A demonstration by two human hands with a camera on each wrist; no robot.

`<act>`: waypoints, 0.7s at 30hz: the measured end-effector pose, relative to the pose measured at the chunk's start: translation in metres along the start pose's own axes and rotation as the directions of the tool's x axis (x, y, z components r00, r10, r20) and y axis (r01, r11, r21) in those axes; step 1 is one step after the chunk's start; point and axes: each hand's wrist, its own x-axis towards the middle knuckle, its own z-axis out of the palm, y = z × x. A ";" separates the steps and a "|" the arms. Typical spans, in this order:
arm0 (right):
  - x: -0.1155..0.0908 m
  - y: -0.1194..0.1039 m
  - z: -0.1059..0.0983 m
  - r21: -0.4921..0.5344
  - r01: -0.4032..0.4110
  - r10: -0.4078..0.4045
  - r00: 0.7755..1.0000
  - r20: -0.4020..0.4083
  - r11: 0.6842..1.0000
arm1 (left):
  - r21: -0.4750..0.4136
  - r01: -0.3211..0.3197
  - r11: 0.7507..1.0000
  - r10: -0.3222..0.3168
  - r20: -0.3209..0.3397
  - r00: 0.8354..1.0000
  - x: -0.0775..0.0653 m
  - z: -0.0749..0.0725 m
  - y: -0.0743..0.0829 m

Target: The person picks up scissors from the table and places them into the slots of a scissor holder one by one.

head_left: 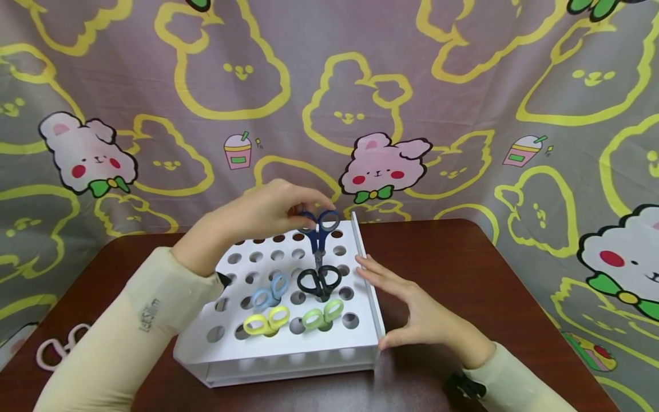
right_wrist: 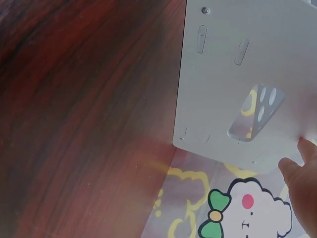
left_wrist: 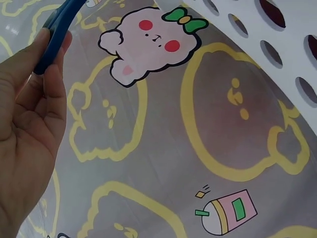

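Observation:
My left hand [head_left: 262, 212] pinches one handle loop of the dark blue scissors [head_left: 314, 240]. They hang upright, blades down, over the white rack [head_left: 206, 350] with round holes. The left wrist view shows the blue handle [left_wrist: 55, 37] between thumb and fingers. Just in front are black scissors [head_left: 318, 290], their handles up out of the rack. Light blue scissors [head_left: 272, 293], yellow scissors [head_left: 266, 324] and green scissors [head_left: 322, 321] stand in holes nearer the front. My right hand [head_left: 412, 312], fingers extended, rests against the rack's right side panel [right_wrist: 218, 74].
Pale pink scissors [head_left: 62, 348] lie on the dark brown table [head_left: 437, 252] at the far left, partly behind my left sleeve. A patterned curtain [head_left: 288, 137] hangs behind and beside the table.

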 end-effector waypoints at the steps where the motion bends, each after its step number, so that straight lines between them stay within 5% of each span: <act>1: 0.000 0.000 0.000 0.000 -0.003 0.003 1.000 0.001 1.000 | -0.006 0.008 1.000 -0.008 0.008 1.000 0.000 0.001 0.000; 21: -0.001 0.001 0.001 0.005 -0.018 0.018 1.000 0.004 1.000 | -0.059 0.079 0.995 -0.065 0.203 0.977 0.002 0.010 -0.002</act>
